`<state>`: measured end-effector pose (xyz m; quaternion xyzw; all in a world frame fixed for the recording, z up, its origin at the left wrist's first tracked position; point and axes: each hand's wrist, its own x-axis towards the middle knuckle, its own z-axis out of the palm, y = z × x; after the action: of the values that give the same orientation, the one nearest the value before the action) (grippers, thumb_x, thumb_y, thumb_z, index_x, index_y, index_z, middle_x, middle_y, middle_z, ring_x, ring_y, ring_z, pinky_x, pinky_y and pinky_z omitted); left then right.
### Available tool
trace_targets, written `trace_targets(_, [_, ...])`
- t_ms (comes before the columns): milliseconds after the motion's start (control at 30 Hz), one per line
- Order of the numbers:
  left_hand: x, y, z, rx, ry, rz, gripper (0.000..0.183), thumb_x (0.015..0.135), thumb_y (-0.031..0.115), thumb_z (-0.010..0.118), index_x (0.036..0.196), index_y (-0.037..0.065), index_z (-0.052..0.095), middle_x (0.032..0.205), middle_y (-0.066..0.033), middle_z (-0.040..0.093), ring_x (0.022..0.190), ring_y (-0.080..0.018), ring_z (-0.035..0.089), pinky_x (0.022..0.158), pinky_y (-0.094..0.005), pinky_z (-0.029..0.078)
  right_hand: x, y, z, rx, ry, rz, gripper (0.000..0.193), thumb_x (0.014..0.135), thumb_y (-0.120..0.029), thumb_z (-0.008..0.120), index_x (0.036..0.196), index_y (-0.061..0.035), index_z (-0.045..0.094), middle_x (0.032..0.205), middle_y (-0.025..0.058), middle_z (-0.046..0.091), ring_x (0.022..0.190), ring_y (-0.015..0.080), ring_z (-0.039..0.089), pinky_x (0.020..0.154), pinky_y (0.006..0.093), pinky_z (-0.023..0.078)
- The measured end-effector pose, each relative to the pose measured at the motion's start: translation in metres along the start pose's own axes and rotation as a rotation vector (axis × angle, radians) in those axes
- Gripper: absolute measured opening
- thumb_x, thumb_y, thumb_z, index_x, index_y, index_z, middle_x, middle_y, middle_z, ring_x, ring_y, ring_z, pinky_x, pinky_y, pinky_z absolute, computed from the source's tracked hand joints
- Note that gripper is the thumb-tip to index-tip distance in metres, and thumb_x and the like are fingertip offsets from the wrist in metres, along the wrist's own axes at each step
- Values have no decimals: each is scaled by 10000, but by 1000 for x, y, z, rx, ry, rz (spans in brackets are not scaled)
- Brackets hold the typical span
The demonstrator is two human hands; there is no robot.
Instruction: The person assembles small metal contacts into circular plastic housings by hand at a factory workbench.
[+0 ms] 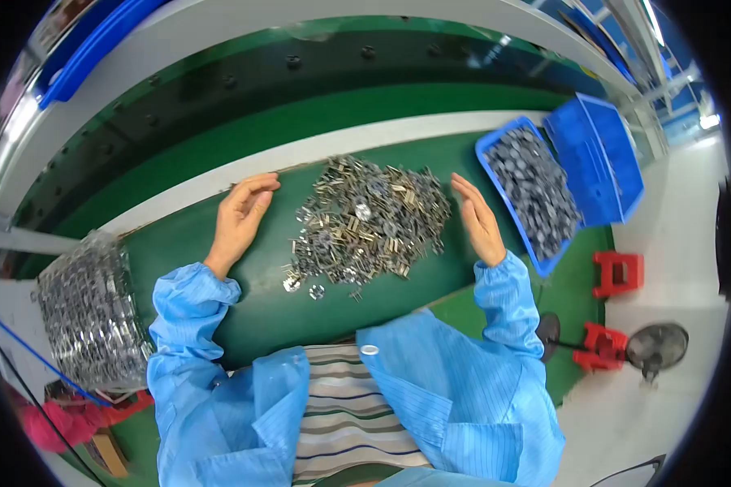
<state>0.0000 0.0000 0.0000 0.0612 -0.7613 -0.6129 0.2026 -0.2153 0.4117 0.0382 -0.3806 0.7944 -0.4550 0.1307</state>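
A heaped pile of small metal parts point(382, 231) with silvery discs and brass-coloured pins lies on the green work surface point(260, 304). To its left hovers or rests my left hand point(240, 219), fingers bent slightly and thumb apart, holding nothing. On the pile's other side is my right hand point(481, 223), fingers stretched out, also with nothing in it. Both hands stand a little apart from the pile, palms turned roughly toward it. A few loose parts point(317, 291) lie at the pile's near left edge.
At the right, a blue bin point(508, 195) full of dark round pieces sits beside another blue bin point(597, 158). Stacked clear plastic trays point(93, 312) stand at the left. A conveyor belt point(325, 77) carries scattered small parts beyond a white rail point(317, 148). Red stools point(617, 273) and a fan point(656, 347) are at right.
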Motion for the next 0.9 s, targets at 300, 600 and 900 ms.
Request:
trace_targets(300, [21, 2, 7, -133, 62, -111, 184, 1031, 33, 623, 1187, -19, 705, 1192, -101, 704, 1105, -181, 687, 953, -309, 551, 56, 17, 24, 42, -11, -79, 665, 1125, -523, 339, 1473, 10, 534, 1605, 176, 453, 1520, 329, 375, 1258, 419, 249])
trace_targets(600, [158, 51, 0, 1634, -606, 353, 251, 873, 172, 706, 1094, 63, 752, 1118, -100, 741, 1054, -309, 691, 865, -469, 553, 138, -29, -18, -322, -377, 30, 515, 1106, -409, 490, 1387, 7, 602, 1367, 225, 657, 1294, 371, 611, 1104, 415, 465])
trace_targets(900, [129, -12, 63, -101, -395, 118, 447, 1045, 317, 660, 1410, 61, 628, 1446, -103, 615, 1365, -240, 550, 1141, -389, 422, 74, 5, 0, 140, -105, 51, 608, 1120, -508, 404, 1427, -26, 612, 1504, 146, 576, 1483, 273, 432, 1230, 391, 313])
